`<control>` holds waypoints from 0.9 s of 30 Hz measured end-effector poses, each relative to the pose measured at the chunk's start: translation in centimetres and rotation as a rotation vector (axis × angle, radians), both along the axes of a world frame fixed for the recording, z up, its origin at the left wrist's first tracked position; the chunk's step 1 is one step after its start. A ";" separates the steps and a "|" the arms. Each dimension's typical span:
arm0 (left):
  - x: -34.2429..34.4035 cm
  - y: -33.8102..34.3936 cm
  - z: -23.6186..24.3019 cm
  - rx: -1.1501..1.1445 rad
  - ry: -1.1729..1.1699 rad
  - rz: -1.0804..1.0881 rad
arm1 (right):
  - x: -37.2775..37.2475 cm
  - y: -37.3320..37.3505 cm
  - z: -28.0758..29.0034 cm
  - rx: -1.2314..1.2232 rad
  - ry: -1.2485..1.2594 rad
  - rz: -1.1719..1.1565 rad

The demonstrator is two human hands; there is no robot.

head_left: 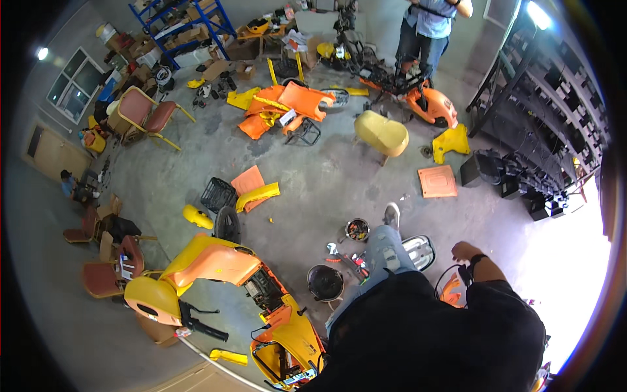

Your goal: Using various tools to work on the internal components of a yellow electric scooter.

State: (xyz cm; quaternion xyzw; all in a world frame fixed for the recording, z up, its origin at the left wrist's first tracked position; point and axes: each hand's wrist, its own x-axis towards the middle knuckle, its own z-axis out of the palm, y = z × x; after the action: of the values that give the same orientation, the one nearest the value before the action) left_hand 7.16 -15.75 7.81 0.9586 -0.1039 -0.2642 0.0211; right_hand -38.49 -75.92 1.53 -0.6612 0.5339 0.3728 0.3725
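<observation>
Head view: right hand (465,251) curls loosely above black cables (450,274) running downward; left hand hidden, grip unclear.

Grey concrete floor (326,176); on it lie orange panels (287,104), a flat orange plate (437,181), a yellow seat (381,132), a black basket (217,193), 2 bowls (357,229).

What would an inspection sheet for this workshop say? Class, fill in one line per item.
Surface: grey concrete floor, dusty.
Job's things: right hand on dark cables; left hand not in view.
Clutter: orange and yellow body panels, bowl of small parts, black pot, tools.
Fingers: right ones curled, grip unclear.
Cables: loops by right hand.
Surroundings: stripped yellow scooter, blue shelving, chairs, another person standing.
</observation>
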 end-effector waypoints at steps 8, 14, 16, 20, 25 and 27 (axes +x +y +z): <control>-0.8 -24.9 -0.9 -0.074 0.162 -0.017 | 4.5 -25.7 -10.8 -0.265 -0.089 0.527; -1.8 -42.8 -0.5 -0.168 0.364 0.121 | 11.5 -43.3 -14.8 -0.392 -0.276 0.245; -2.2 -46.8 -1.2 -0.211 0.437 0.193 | 14.2 -47.1 -13.0 -0.444 -0.479 0.138; -3.2 -51.8 -2.7 -0.235 0.579 0.309 | 18.1 -52.4 -10.0 -0.383 -0.597 -0.171; -4.0 -53.8 -5.9 -0.173 0.781 0.418 | 16.7 -57.8 -11.4 -0.192 -0.318 0.125; -3.6 -54.6 -8.5 -0.149 0.862 0.439 | 15.1 -60.4 -12.5 -0.213 -0.254 0.379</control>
State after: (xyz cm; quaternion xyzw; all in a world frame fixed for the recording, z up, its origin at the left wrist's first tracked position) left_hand 3.56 -70.32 -0.67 0.7571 0.1001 -0.6182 0.1861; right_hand -23.41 -136.29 -11.00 -0.8266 0.3857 0.2914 0.2884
